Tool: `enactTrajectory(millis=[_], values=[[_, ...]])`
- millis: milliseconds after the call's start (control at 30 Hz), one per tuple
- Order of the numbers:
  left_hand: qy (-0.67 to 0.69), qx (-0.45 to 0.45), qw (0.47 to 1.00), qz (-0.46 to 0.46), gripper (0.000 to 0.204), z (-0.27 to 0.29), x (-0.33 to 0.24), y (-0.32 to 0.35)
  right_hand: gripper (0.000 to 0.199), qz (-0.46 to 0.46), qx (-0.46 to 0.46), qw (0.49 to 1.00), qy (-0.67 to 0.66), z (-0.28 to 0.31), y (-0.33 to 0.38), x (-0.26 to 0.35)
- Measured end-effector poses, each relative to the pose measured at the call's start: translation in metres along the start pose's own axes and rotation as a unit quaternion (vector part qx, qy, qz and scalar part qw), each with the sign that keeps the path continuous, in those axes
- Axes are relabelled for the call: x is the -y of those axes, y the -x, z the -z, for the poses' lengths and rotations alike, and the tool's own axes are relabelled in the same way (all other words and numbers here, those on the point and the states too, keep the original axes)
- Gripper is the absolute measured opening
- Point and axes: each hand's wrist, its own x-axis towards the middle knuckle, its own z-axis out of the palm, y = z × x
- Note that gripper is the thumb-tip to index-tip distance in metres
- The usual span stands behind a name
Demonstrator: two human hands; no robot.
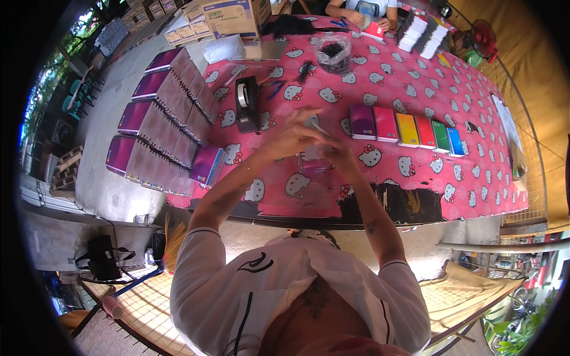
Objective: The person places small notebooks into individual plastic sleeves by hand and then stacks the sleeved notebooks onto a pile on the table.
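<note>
Both my hands are raised over the near middle of the pink table, close together and partly blurred. My left hand (pixel 295 134) has its fingers stretched and apart, reaching toward the right one. My right hand (pixel 341 154) is curled, its fingertips by a thin pale strip (pixel 320 129) whose kind I cannot make out. Beneath them lies a clear, shiny plastic piece with purple showing (pixel 316 168), smeared by motion. A purple spiral notebook (pixel 208 164) rests left of my left forearm, beside tall stacks of spiral notebooks (pixel 155 127). Beyond my left hand stands a black tape dispenser (pixel 247 107).
Right of my hands, a row of coloured notebooks (pixel 408 129) lies on the patterned tablecloth (pixel 332 95). A bag of black pieces (pixel 333 54) and blue-handled pliers (pixel 275 89) are farther back. Across the table, another person's hands (pixel 386 24) hold a red notebook. Cardboard boxes (pixel 234 18) stand far left.
</note>
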Motion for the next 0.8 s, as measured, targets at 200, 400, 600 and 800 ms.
enactTrajectory(millis=[200,400,600,800], values=[[-0.013,-0.085,0.991,0.103,0.067,-0.043,0.005,0.0,0.061,-0.007,-0.015,1.0,-0.017,-0.01,0.001,0.0],[0.33,-0.051,0.917,0.218,0.086,-0.034,0.007,0.012,0.068,-0.093,0.013,0.99,-0.104,0.012,-0.017,0.012],[0.32,0.055,0.904,0.279,0.065,-0.029,0.018,0.036,0.072,-0.007,0.109,0.994,0.023,0.022,-0.034,0.037],[-0.204,-0.032,0.978,-0.014,0.044,-0.021,-0.033,0.044,0.044,0.188,0.054,0.931,0.31,0.02,0.005,0.038]])
